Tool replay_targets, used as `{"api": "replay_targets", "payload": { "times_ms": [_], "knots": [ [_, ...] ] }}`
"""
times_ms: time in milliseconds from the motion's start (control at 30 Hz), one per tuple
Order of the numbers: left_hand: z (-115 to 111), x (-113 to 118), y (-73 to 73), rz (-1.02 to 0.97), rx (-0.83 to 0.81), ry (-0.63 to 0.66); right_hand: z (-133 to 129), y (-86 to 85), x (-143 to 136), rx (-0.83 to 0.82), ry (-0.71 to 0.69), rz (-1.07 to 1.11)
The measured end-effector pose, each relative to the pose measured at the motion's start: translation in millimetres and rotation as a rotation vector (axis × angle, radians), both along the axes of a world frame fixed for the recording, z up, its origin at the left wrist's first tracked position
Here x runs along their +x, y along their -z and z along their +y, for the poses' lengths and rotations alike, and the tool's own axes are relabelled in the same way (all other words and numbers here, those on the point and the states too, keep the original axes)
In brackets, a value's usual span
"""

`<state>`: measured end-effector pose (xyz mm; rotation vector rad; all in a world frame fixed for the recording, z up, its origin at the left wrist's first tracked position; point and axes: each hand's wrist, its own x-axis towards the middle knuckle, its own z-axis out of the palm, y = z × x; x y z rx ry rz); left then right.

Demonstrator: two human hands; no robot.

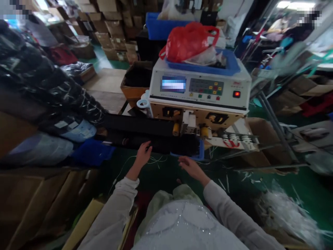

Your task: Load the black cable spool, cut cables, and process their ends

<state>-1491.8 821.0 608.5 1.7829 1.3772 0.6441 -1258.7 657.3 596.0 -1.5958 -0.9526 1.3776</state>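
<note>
My left hand [143, 155] is over the floor at the near edge of a long black trough [153, 143]. Its thumb and fingers are apart, with a dark gap between them and nothing held that I can make out. My right hand [191, 167] hovers just below a blue tray [202, 149] heaped with black pieces. Its fingers are loosely bent and apart, and no object shows in them. Beyond both hands stands a white machine [199, 99] with a lit screen, buttons, a glowing red switch and yellow rollers [204, 132] at its front.
A red plastic bag [191, 41] lies in a blue basket [231, 66] on the machine. A cardboard box [136, 92] stands left of it. Black wrapped bundles [52, 80] slope in from the left. Clear scraps [288, 211] are heaped at lower right, and a metal frame [281, 135] stands right.
</note>
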Motion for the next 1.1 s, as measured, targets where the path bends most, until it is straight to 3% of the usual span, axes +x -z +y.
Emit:
{"api": "replay_targets", "payload": {
  "times_ms": [133,267,433,500,633,733,833,933,1100],
  "knots": [
    [10.2,13.3,19.1,-0.010,-0.053,-0.073,10.5,7.8,0.6,-0.038,0.042,0.072],
    [16.9,13.7,27.1,0.012,-0.097,-0.088,5.2,13.1,0.6,-0.014,0.079,0.039],
    [24.2,14.4,22.7,0.003,-0.201,-0.095,-8.9,23.7,1.4,-0.021,0.235,-0.003],
    [27.2,14.5,21.0,-0.025,-0.251,-0.093,-8.2,24.8,1.9,-0.002,0.291,-0.120],
    [32.7,13.0,21.9,-0.063,-0.323,-0.062,14.4,18.9,2.5,0.179,0.246,-0.549],
    [34.7,9.8,25.1,-0.077,-0.339,-0.033,38.6,13.8,2.6,0.257,0.196,-0.728],
    [33.6,5.4,27.6,-0.098,-0.347,-0.010,49.0,12.1,5.0,0.245,0.197,-0.777],
    [30.3,3.4,26.9,-0.127,-0.348,0.013,41.8,14.0,9.6,0.228,0.231,-0.758],
    [29.4,11.0,19.2,-0.233,-0.477,-0.105,32.1,23.1,13.1,0.282,0.224,-0.811]
  ]
}}
